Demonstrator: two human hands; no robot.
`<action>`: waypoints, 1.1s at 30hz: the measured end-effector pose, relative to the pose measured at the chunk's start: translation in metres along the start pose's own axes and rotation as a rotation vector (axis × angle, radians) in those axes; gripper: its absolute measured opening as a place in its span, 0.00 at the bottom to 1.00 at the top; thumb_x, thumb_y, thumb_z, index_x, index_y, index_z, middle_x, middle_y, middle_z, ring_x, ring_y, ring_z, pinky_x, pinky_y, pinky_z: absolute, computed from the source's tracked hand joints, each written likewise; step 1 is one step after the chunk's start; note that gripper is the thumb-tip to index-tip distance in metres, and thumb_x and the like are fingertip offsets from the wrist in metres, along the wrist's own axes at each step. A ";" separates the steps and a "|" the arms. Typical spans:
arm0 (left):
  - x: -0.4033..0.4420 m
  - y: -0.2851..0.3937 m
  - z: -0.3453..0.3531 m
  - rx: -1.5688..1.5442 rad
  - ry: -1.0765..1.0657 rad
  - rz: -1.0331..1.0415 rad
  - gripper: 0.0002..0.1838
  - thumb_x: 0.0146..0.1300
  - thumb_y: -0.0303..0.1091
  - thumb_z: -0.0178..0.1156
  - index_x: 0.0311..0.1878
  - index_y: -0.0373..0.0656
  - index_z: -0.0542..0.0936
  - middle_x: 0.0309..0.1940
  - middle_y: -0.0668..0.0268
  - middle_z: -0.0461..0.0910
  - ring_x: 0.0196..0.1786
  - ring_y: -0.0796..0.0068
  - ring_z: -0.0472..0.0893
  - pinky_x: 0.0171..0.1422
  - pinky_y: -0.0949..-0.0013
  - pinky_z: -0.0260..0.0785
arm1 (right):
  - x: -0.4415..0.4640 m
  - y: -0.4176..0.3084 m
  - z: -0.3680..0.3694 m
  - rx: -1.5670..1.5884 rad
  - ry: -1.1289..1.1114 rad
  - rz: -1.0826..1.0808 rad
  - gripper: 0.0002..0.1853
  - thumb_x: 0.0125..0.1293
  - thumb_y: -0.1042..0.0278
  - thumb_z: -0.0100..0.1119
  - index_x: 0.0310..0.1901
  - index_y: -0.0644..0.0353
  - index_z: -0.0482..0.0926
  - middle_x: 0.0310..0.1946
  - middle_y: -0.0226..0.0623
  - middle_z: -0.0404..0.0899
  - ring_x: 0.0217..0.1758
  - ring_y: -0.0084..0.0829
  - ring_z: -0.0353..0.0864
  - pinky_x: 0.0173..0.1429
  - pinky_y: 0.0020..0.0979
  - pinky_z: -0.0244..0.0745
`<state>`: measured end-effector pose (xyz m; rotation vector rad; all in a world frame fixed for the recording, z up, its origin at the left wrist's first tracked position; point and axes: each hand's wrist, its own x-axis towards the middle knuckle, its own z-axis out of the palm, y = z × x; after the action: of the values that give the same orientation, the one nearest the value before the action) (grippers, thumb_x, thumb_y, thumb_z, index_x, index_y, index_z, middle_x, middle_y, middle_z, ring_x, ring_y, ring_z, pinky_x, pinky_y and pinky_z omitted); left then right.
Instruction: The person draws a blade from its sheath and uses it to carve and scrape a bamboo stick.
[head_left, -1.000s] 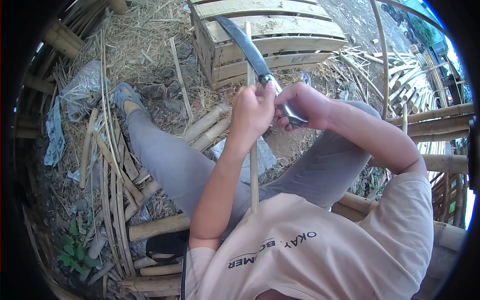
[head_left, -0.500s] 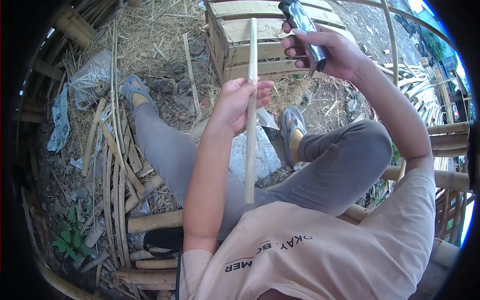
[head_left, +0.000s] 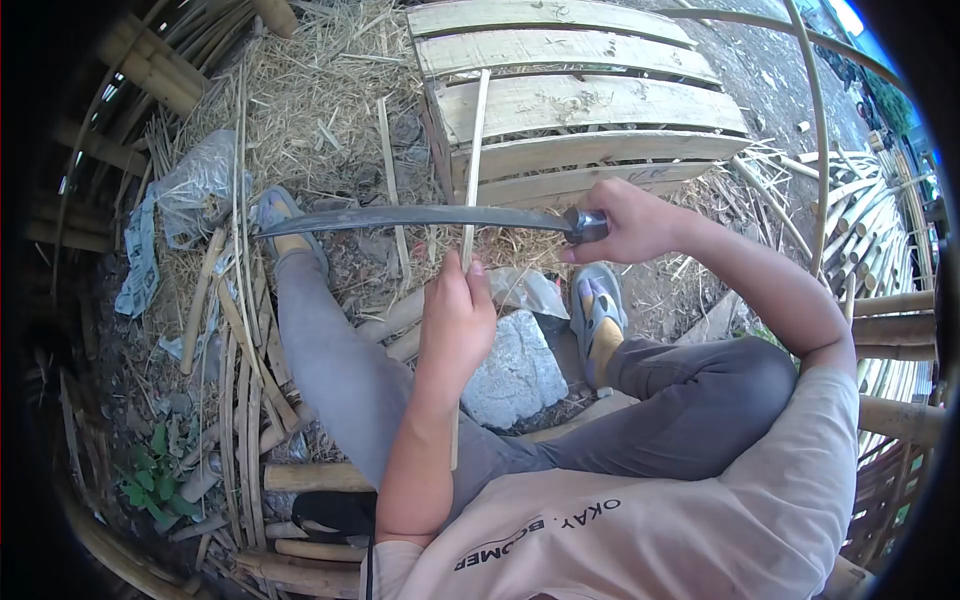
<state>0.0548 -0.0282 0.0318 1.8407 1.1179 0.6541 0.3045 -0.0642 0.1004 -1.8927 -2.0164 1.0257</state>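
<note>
My left hand (head_left: 458, 318) is closed around a thin bamboo strip (head_left: 474, 150), which stands lengthwise away from my body. The strip's lower end passes behind my forearm and shows again above my thigh. In my right hand (head_left: 632, 225) is the dark handle of a machete (head_left: 400, 217), gripped with the fingers wrapped round it. Its long, slightly curved blade points left and crosses the strip just above my left hand. Whether the edge touches the strip or only overlaps it in view, I cannot tell.
A slatted wooden crate (head_left: 590, 102) stands ahead. A pale stone block (head_left: 515, 370) lies between my feet. Bamboo strips (head_left: 235, 410) and a plastic bag (head_left: 205, 185) are on the left, with a pile of bamboo poles (head_left: 870, 215) at right. Straw covers the ground.
My right hand has come down and turned the machete, so its blade now spans leftward across the strip. My left hand has moved lower and slightly left, with the strip turned narrow side up.
</note>
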 end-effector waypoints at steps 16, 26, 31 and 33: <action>-0.015 0.007 0.032 0.198 -0.100 -0.024 0.10 0.77 0.30 0.46 0.46 0.29 0.66 0.23 0.39 0.77 0.30 0.34 0.80 0.31 0.42 0.66 | 0.016 0.022 0.025 -0.246 0.173 0.063 0.18 0.60 0.55 0.70 0.29 0.64 0.82 0.20 0.47 0.80 0.31 0.51 0.84 0.38 0.45 0.78; -0.015 0.002 0.032 0.240 -0.076 -0.028 0.10 0.77 0.29 0.46 0.47 0.29 0.67 0.20 0.40 0.77 0.28 0.34 0.80 0.28 0.42 0.65 | 0.019 0.016 0.046 -0.253 0.177 0.056 0.10 0.50 0.67 0.63 0.24 0.67 0.81 0.21 0.55 0.80 0.30 0.56 0.84 0.38 0.48 0.80; -0.015 0.000 0.038 0.234 -0.068 -0.035 0.09 0.76 0.28 0.46 0.47 0.29 0.67 0.21 0.39 0.77 0.28 0.34 0.80 0.28 0.42 0.65 | 0.025 0.012 0.045 -0.371 0.194 0.042 0.10 0.42 0.68 0.63 0.24 0.68 0.81 0.22 0.56 0.81 0.30 0.57 0.84 0.39 0.50 0.81; -0.018 0.001 0.039 0.248 -0.059 -0.016 0.09 0.76 0.28 0.46 0.47 0.29 0.67 0.20 0.39 0.76 0.28 0.34 0.80 0.28 0.42 0.65 | 0.029 0.021 0.047 -0.370 0.218 0.043 0.11 0.40 0.69 0.64 0.25 0.68 0.81 0.22 0.56 0.81 0.30 0.56 0.84 0.39 0.50 0.81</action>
<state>0.0772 -0.0598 0.0130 2.0437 1.2173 0.4649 0.2899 -0.0545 0.0436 -2.1216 -2.1546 0.4473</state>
